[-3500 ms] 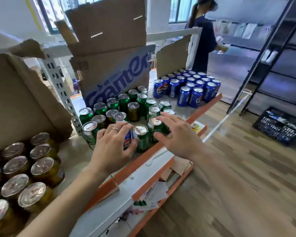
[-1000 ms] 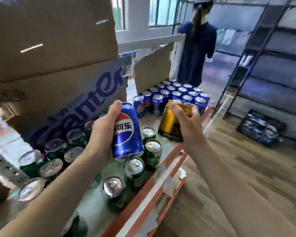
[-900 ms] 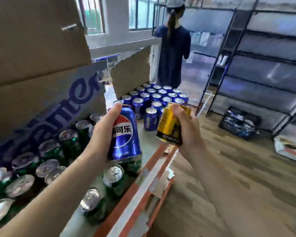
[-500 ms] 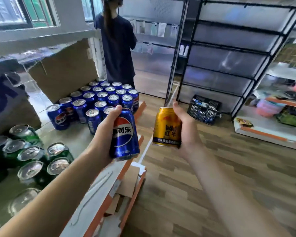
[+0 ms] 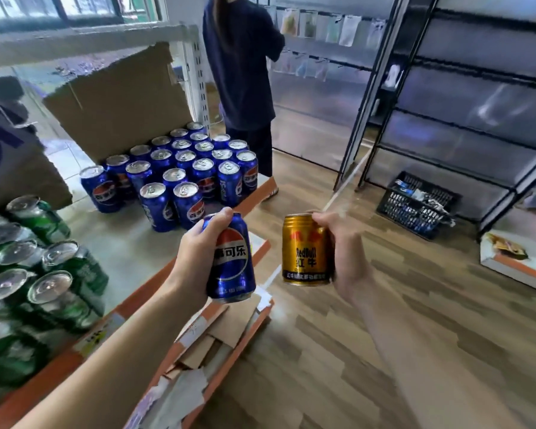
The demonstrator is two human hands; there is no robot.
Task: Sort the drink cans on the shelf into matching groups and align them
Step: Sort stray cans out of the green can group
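While the shelf (image 5: 127, 255) carries the blue can group (image 5: 180, 171) at its far end and the green cans (image 5: 47, 274) at the near left, two cans are held clear of its surface. The left grip (image 5: 194, 267) is wrapped round the blue can (image 5: 232, 264), which is upright above the shelf's front edge. The blue group lies ahead and slightly left, so this hand is nearer. The right grip (image 5: 348, 255) is closed round the gold can (image 5: 305, 249), upright over the floor. No matching gold group is visible.

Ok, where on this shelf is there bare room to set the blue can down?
Bare shelf lies between the green cans and the blue cans, reaching the orange front edge. Both groups are tightly packed.
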